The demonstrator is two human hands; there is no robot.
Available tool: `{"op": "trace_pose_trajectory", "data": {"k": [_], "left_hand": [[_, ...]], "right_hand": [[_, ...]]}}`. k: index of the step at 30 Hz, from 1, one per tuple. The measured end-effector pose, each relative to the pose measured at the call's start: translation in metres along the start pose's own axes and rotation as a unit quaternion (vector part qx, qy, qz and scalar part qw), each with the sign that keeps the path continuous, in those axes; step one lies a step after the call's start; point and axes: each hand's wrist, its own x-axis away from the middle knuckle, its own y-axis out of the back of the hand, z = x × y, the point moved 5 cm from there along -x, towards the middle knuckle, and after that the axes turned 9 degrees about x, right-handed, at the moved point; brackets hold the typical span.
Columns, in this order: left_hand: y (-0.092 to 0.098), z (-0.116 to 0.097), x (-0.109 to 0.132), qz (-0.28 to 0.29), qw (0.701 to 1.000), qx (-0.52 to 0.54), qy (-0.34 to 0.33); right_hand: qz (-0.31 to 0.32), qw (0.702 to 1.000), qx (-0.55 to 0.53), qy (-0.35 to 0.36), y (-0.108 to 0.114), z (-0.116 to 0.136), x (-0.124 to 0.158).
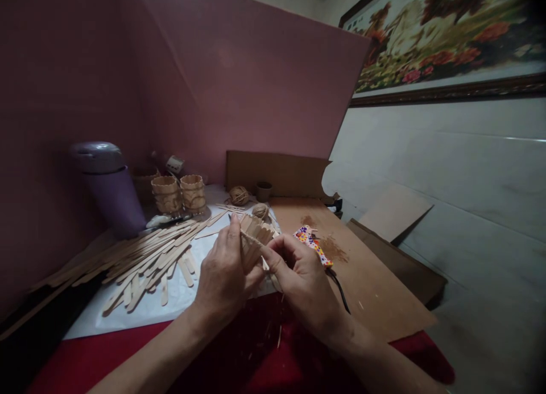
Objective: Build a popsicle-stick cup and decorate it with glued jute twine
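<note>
My left hand is wrapped round a small cup made of wooden craft sticks, which is tilted on its side. A length of twine runs across the cup's wall. My right hand pinches this twine between thumb and forefinger, close against the cup. A loose end of twine hangs below the right hand. Just beyond that hand lies a glue gun with a flower pattern. Behind the cup sits a small ball of twine. The cup's lower part is hidden by my fingers.
Many wooden craft sticks lie spread on white paper at the left. Two finished stick cups, a purple bottle, a larger twine ball and a small dark pot stand behind. A brown board lies at right with brown fibres.
</note>
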Motion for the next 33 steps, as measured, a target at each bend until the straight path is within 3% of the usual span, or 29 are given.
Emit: {"op": "trace_pose_trajectory", "data": {"k": [8, 14, 21, 33], "left_hand": [[0.001, -0.005, 0.005, -0.056, 0.996, 0.016, -0.062], [-0.001, -0.005, 0.007, -0.042, 0.994, 0.100, -0.004], [-0.003, -0.012, 0.008, -0.016, 0.969, 0.233, 0.087], [-0.004, -0.014, 0.007, -0.007, 0.946, 0.305, 0.108]], "right_hand": [[-0.051, 0.998, -0.029, 0.031, 0.006, 0.001, 0.007], [-0.098, 0.993, 0.013, 0.064, 0.010, 0.002, 0.012], [-0.119, 0.986, 0.063, 0.097, 0.010, 0.004, 0.016], [-0.154, 0.982, 0.071, 0.080, 0.010, 0.000, 0.017]]}}
